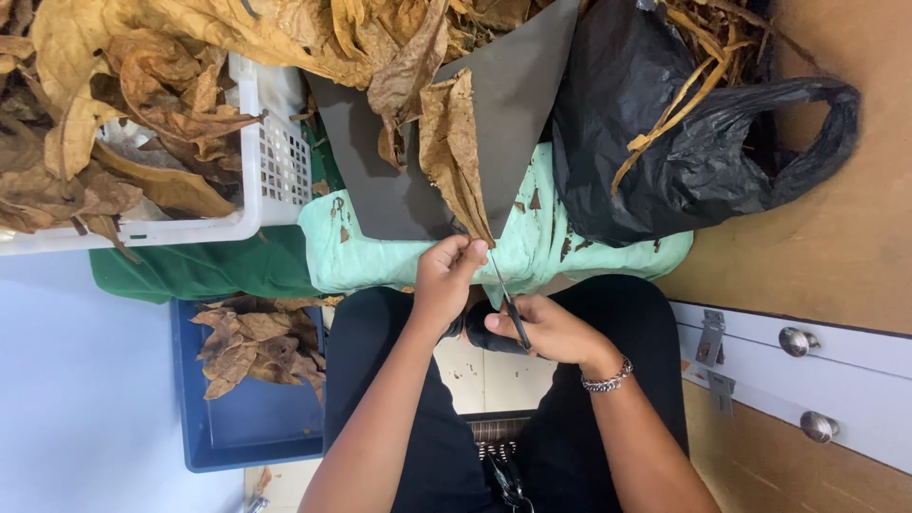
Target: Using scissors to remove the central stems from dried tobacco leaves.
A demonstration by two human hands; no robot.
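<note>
Over the lap, the left hand (446, 275) pinches a dried leaf's (456, 157) lower tip. Its long axis runs away from the body. The right hand (546, 331), fingers clamped on scissors (510, 304), sits just below.

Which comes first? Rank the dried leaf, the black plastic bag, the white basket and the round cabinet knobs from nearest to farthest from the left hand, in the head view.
From the left hand:
1. Dried leaf, pinched at its tip by the fingers, just above.
2. Black plastic bag, upper right.
3. White basket, upper left; too close to the bag's distance to rank firmly.
4. Round cabinet knobs, far right.
</note>
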